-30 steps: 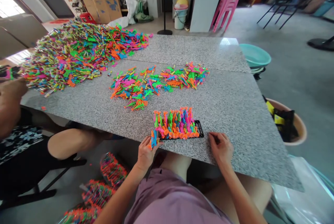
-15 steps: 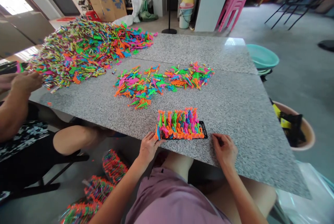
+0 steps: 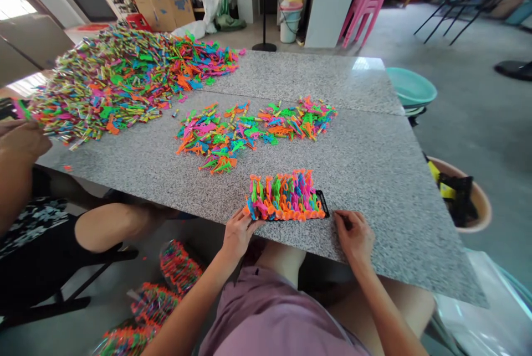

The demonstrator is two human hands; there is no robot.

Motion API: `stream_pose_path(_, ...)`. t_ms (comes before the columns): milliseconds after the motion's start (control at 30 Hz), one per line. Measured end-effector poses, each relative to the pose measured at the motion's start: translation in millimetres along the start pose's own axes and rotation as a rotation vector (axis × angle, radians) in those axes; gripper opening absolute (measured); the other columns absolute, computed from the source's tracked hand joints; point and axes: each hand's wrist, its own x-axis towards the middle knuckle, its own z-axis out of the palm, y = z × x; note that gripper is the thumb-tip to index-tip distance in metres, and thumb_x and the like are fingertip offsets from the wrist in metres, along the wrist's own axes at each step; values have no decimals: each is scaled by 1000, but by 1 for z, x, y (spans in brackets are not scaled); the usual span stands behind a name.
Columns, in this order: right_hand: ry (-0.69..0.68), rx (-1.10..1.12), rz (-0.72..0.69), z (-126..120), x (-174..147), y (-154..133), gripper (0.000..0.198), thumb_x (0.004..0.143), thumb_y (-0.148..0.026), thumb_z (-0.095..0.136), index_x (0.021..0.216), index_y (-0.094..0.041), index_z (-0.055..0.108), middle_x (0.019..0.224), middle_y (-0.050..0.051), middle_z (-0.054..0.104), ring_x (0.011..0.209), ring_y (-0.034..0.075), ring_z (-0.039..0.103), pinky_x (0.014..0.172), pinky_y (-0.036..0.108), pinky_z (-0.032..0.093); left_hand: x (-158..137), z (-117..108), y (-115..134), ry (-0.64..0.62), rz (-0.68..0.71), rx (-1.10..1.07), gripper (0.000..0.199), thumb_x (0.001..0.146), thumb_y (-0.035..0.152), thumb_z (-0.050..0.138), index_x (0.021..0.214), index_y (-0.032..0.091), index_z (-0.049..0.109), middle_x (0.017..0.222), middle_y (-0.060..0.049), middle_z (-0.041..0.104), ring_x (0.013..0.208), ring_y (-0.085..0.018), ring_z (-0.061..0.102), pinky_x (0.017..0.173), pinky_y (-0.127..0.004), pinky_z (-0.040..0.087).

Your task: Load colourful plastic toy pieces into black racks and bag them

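Observation:
A black tray (image 3: 325,204) lies near the table's front edge, packed with upright rows of small plastic toys (image 3: 286,196) in orange, green, pink and blue. Many have round orange ends facing me. At the tray's left end, my left hand (image 3: 238,233) has its fingertips closed on a blue and orange plastic toy (image 3: 250,210) that leans against the row. My right hand (image 3: 356,235) rests on the tabletop just right of the tray, fingers curled in, with nothing visible in them. Beyond the tray lie loose toys (image 3: 211,137) in scattered clusters.
A large heap of similar pieces (image 3: 116,79) covers the far left of the speckled stone table (image 3: 366,168). Another person's hand (image 3: 22,143) is beside it. Filled plastic bags (image 3: 155,303) lie on the floor at left. Basins (image 3: 411,87) stand beyond the right edge.
The blue and orange toy in my left hand has tipped over against the row's left end. My right hand stays by the tray. The whole view has shifted slightly.

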Motion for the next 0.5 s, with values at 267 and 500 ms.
stream_pose_path(267,-19,14,0,2,-1,4,48,93,-56,43,86,-17,71,83,8,66,71,20,58,68,33,43,3,2,-2,-15,13,-18,19,92,36,64,86,20,72,81,-4,71,75,-19,65,70,-30,54)
stream_pose_path(500,42,212,-143,-14,18,-48,34,92,-48,52,101,-19,69,96,10,64,83,22,60,72,36,51,5,1,-3,-2,72,-29,17,91,34,66,87,19,71,82,-4,70,77,-19,65,71,-30,54)
